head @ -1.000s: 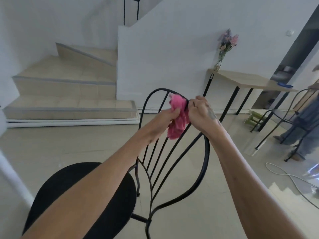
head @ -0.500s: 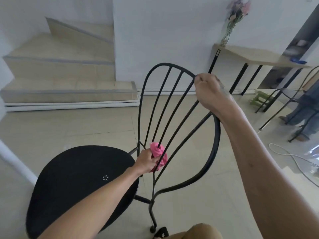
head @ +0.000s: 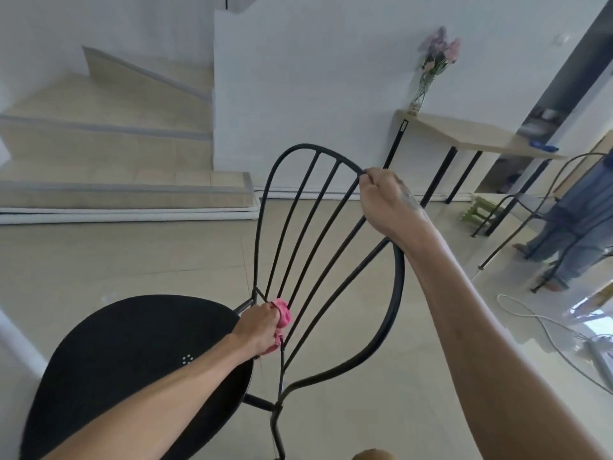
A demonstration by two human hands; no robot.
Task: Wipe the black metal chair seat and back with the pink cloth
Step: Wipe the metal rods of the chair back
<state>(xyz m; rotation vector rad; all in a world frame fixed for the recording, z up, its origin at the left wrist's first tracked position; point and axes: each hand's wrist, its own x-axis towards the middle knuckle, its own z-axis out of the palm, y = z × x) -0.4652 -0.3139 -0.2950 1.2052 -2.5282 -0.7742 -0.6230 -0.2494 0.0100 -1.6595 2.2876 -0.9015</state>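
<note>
Chair stood before me; my left hand clenched the pink cloth round a rod at the back's base, my right hand gripped the top rail. I judged seat wiping remained.

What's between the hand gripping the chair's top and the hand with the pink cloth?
Head view: only the chair back's thin black metal rods span between right hand and left hand.

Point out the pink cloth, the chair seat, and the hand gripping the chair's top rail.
pink cloth (head: 283, 314): head view, bunched upper fold.
chair seat (head: 132, 333): head view, bare black middle.
right hand (head: 386, 200): head view, back of hand.
</note>
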